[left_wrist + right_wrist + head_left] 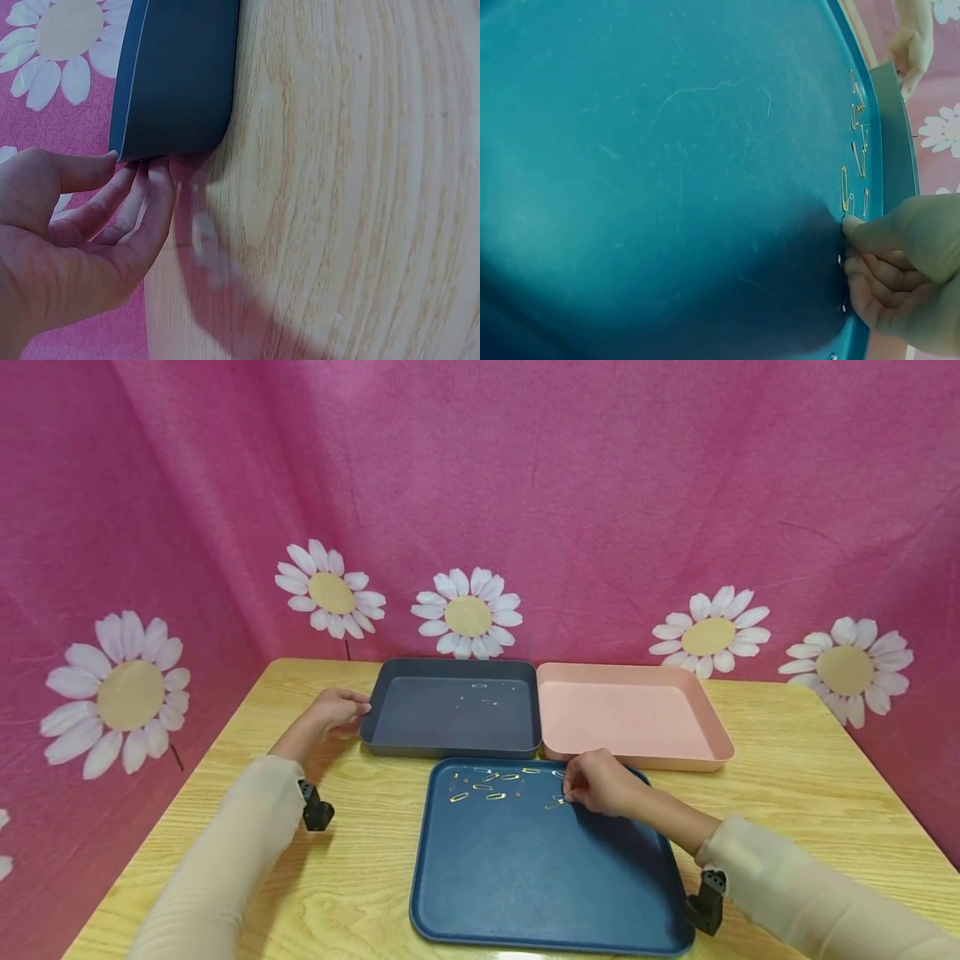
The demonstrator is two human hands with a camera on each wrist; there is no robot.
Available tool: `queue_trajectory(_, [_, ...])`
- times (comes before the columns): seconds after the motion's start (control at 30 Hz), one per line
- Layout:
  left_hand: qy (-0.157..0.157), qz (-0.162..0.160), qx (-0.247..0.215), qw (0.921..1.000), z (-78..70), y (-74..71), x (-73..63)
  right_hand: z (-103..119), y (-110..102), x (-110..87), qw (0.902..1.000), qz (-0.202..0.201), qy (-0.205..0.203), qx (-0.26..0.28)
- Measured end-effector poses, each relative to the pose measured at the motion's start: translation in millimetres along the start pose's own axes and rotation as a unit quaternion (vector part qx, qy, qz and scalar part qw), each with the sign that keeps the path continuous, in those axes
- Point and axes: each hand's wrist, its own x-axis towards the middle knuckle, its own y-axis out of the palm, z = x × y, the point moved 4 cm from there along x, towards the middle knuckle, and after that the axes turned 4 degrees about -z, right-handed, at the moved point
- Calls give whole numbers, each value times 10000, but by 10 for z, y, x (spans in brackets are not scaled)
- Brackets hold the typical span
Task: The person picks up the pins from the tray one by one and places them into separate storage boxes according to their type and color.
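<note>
Reaching over the blue tray (540, 877), the right hand (602, 783) has thumb and fingers drawn together among loose safety pins (496, 797) near its far rim; whether one is caught between them cannot be told. Such thin pins could slip from the fingertips, and a brushing knuckle might scatter close neighbours. Beyond, the left hand (335, 712) pinches the side of the dark tray (420, 718); a tug there could slide its few small pins (479, 686) or nudge the pink tray (622, 718) beside it.

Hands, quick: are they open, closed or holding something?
Left hand: holding the gray tray.
Right hand: fingers curled over the blue tray; can't tell if holding anything.
</note>
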Motion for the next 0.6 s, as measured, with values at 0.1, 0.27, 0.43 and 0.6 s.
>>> queue_trajectory(0.1, [7,26,-12,10000,3,5,-3,-1,9,-21,10000,52,55,-1])
queue_trajectory(0.27, [-11,50,-13,10000,8,10,-5,-13,-5,-46,9993,118,301,172])
queue_trajectory(0.43, [8,40,15,10000,-6,-6,-25,-66,-52,-46,9962,238,663,515])
queue_trajectory(0.6, [16,24,21,10000,-8,-8,-29,-131,-57,-57,9841,536,952,1399])
